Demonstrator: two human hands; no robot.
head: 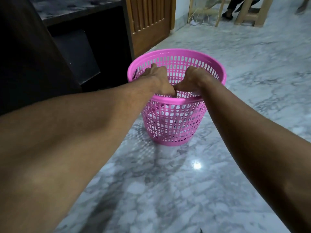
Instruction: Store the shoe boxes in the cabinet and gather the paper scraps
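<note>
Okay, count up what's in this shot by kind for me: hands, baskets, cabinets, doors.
Hands: 2, the left hand and right hand, both reaching into the basket
Pink basket: 1
Dark cabinet: 1
Wooden door: 1
Total: 5

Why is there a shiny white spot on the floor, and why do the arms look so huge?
Head view: the spot is glare from a light, mirrored by the polished floor. The wide-angle lens stretches the near forearms; the left hand and right hand at the basket look small. The cabinet is lost in shadow.
</note>
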